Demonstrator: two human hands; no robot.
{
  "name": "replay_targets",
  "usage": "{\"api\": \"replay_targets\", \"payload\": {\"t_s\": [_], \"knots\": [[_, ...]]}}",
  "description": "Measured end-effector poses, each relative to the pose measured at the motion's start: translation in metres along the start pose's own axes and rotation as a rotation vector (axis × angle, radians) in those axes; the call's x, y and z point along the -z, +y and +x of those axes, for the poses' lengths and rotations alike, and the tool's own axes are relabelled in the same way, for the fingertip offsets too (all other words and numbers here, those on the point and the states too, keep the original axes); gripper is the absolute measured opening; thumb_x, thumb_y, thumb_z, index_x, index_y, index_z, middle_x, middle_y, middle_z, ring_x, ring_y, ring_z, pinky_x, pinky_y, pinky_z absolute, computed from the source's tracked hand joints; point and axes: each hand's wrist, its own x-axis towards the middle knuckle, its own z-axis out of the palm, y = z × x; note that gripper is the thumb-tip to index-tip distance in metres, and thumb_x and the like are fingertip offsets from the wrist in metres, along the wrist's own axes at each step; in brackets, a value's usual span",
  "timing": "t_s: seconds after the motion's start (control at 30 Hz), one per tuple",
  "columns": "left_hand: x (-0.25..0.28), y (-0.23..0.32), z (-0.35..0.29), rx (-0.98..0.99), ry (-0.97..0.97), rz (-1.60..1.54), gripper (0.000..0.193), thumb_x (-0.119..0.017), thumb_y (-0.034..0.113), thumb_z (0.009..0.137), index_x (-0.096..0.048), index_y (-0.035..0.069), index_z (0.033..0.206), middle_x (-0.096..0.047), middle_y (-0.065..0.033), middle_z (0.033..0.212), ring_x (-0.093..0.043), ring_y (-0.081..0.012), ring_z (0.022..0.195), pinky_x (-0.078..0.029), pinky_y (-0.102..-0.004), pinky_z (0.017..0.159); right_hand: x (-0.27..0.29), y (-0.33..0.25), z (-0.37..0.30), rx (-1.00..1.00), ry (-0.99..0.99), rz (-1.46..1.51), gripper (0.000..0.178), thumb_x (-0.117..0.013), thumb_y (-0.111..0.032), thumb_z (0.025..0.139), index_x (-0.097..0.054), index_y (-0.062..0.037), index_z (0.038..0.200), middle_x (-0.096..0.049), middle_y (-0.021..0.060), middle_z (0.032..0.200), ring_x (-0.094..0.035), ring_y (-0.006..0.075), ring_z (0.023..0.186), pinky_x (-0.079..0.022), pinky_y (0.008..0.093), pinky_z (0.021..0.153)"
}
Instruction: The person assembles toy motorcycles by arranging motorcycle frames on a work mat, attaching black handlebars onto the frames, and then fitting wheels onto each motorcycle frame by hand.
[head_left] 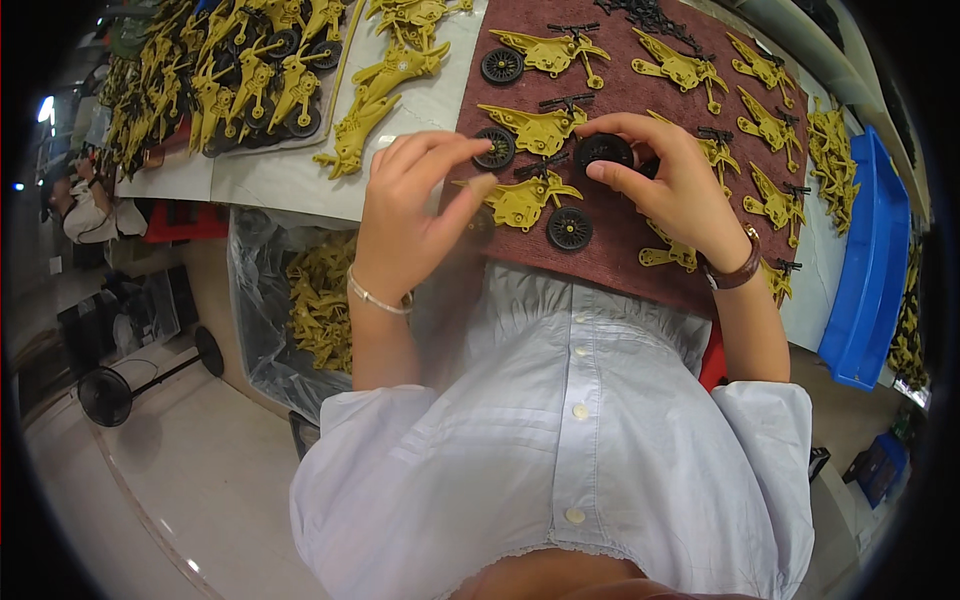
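Right hand (pixel 682 182) pinching a black wheel (pixel 604 152), left hand (pixel 412 205) loosely open at a spoked wheel (pixel 496 152); probably light, stiff plastic, grab it edgewise.

Soft indoor light; glare spot (pixel 46 108) far left; floor (pixel 215 480) glints; fisheye edges bent, corners black

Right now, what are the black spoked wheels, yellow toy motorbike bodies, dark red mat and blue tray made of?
Black spoked wheels: probably dull plastic, with thin moulded-looking spokes; rubbery rims are possible.
Yellow toy motorbike bodies: likely hard plastic, slightly shiny, one even colour.
Dark red mat: seems cloth, matte and fuzzy-looking.
Blue tray: likely smooth plastic, evenly coloured with raised walls.
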Motion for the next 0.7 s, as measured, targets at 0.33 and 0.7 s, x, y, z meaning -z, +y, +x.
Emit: {"api": "replay_targets", "payload": {"t_s": [0.33,0.7], "knots": [[-0.021,-0.017,0.05,-0.262,-0.165,0.091,0.036,-0.071,0.01,0.073,-0.067,0.006,0.109,-0.065,-0.0077,0.11,-0.059,-0.0272,0.104,-0.043,-0.0383,0.092,0.001,-0.002,0.003,-0.126,-0.05,-0.027,0.029,-0.076,-0.013,0.076,-0.066,-0.002,0.101,-0.062,0.0072,0.08,-0.056,0.0144,0.062,-0.048,0.0294,0.06],[-0.025,-0.02,0.054,-0.285,-0.191,0.117,0.035,-0.072,0.01,0.073,-0.067,0.007,0.108,-0.065,-0.0075,0.108,-0.059,-0.027,0.103,-0.043,-0.0381,0.091,0.037,-0.001,0.021,-0.095,-0.023,0.167,0.031,-0.075,-0.016,0.081,-0.067,-0.0017,0.108,-0.063,0.0,0.066,-0.054,0.0049,0.052,-0.042,0.0229,0.046]]}}
